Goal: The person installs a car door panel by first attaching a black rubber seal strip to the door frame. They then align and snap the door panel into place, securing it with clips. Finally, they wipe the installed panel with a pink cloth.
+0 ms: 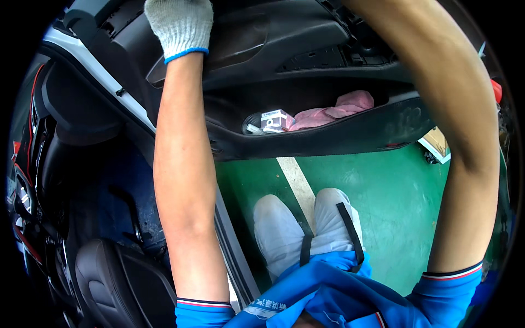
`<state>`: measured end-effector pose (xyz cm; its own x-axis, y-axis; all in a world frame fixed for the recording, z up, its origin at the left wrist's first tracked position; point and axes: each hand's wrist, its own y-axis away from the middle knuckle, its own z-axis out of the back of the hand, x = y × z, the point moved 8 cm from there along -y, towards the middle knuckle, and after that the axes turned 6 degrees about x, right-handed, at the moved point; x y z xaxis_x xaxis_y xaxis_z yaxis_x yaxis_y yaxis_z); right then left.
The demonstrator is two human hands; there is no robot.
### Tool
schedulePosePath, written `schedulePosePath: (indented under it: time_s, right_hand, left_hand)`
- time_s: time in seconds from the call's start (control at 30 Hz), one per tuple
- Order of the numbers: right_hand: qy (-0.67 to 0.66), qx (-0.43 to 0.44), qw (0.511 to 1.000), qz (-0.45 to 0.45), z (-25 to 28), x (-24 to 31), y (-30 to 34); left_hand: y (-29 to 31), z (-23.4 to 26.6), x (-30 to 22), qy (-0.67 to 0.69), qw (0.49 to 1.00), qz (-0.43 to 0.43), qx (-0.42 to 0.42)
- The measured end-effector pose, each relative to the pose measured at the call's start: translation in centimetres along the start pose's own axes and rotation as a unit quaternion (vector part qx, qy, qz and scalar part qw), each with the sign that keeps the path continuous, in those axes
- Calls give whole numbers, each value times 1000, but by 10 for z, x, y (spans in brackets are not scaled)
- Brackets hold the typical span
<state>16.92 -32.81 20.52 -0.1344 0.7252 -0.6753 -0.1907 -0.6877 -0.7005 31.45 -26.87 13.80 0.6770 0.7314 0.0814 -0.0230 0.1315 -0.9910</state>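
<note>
Door panel (pixel 284 33): black moulded plastic, smooth and curved, seen open above the green floor (pixel 394 191).
Left hand (pixel 179 24): gloved in knitted white cotton with a blue cuff, laid against the panel's upper edge; finger spread cannot be told.
Right hand: cut off by the frame above the panel; only the bare forearm is seen.
Door pocket (pixel 339 139): a small box (pixel 276 120) and a crumpled pink cloth (pixel 339 109) are held inside.
Beside the panel: a black leather seat (pixel 117 279), lower left.

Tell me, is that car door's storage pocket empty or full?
Partly filled: the door pocket holds a pink cloth and a small box.
</note>
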Motion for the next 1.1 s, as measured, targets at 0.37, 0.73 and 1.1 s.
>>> schedulePosePath:
  time_s: [0.37,0.73,1.1]
  right_hand:
    - [-31,-77,996,19,-10,2,9]
    - [71,-225,970,58,120,-31,77]
    - [-573,-9,646,-504,35,-145,242]
  left_hand:
    - [7,-16,22,-205,977,-58,15]
    - [22,70,-25,298,942,141,-64]
    - [561,34,-233,527,77,778,332]
